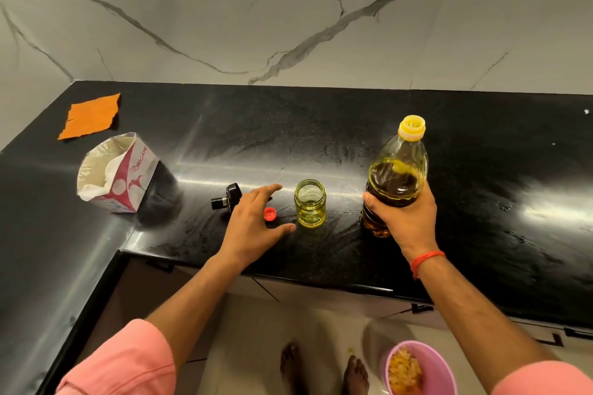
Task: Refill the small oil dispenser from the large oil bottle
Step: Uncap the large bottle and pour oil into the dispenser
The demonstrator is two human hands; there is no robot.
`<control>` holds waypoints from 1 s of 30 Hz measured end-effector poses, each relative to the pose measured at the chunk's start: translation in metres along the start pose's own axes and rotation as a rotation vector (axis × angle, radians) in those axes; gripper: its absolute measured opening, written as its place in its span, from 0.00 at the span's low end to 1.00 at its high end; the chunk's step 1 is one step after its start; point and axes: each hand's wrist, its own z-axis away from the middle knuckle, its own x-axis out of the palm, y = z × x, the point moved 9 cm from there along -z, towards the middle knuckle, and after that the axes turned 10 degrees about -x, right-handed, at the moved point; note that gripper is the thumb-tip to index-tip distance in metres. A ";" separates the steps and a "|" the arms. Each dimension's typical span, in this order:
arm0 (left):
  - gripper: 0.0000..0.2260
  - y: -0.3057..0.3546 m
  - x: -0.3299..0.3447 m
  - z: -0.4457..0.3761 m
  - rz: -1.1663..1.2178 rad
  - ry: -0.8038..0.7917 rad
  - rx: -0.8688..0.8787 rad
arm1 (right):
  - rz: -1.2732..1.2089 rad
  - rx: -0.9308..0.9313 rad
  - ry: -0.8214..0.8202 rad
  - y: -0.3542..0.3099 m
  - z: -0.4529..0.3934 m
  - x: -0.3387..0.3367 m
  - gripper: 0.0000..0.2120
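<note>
I see the right hand [406, 218] wrapped around the large oil bottle [396, 179], which stands upright and uncapped on the counter [321, 125]. The small open jar [310, 204] sits just to its left, mouth up. The left hand [256, 221], fingers spread and empty, is nearer the jar, so the pour must tip leftward.

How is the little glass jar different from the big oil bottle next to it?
The small jar is short and squat; the large oil bottle is far taller, narrowing to a yellow spout. The jar holds only a shallow layer of pale yellow oil, while the bottle is over half full and looks darker. The jar stands untouched; the right hand grips the bottle. Both are clear, uncapped and upright on the black counter.
</note>
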 end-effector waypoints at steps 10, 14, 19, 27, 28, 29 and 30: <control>0.45 0.029 0.025 -0.007 0.392 -0.132 -0.123 | 0.217 -0.124 -0.243 -0.020 -0.015 -0.012 0.31; 0.44 0.033 0.038 -0.015 0.480 -0.174 -0.163 | 0.307 -0.150 -0.342 -0.025 -0.021 -0.015 0.31; 0.39 0.025 0.053 -0.018 0.541 -0.195 -0.236 | 0.414 -0.166 -0.497 -0.030 -0.027 -0.012 0.31; 0.28 0.026 0.055 -0.018 0.544 -0.169 -0.273 | 0.600 -0.210 -0.665 -0.036 -0.036 -0.004 0.34; 0.28 0.027 0.054 -0.018 0.538 -0.165 -0.267 | 0.621 -0.213 -0.679 -0.037 -0.037 -0.004 0.34; 0.28 0.027 0.054 -0.018 0.532 -0.160 -0.263 | 0.641 -0.217 -0.693 -0.038 -0.037 -0.003 0.34; 0.27 0.027 0.053 -0.017 0.526 -0.156 -0.259 | 0.661 -0.221 -0.708 -0.039 -0.038 -0.002 0.33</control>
